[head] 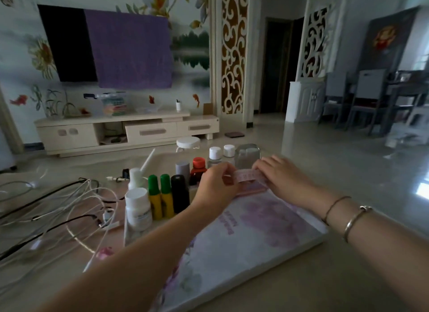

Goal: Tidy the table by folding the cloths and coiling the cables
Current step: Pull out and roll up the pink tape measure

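Both hands meet above the far end of the table (348, 277), at about 12 o'clock from the wearer. The left hand (217, 184) has its fingers curled, pinching one end of a pink measuring tape (246, 175); the right hand (282, 176) pinches the other end, so a short printed length of tape is stretched between them. Whether the rest of the tape hangs below is hidden by the hands. The right wrist wears a thin cord and a metal bangle (355, 221).

Under the forearms lies a flat floral-printed pad (267, 230), running from 6 o'clock up towards the hands. A small pink block (251, 191) sits at its far edge, just below the tape.

The cables (69, 207), white and black, lie loose and tangled at 9 o'clock, spread across the left side of the table and well apart from both hands.

Between the cables and the hands stands a cluster of containers: a white pill bottle (138, 210), two yellow bottles with green caps (160, 196), a black bottle (180, 193), a red-capped bottle (198, 169), a grey cylinder (182, 170) and a white spray bottle (137, 176). Behind the hands at 12 o'clock are two white-capped bottles (221, 155) and a clear jar (247, 157). The left hand partly hides the red-capped bottle.

Across the room, a purple cloth (130, 49) hangs over a wall-mounted television (67, 42).
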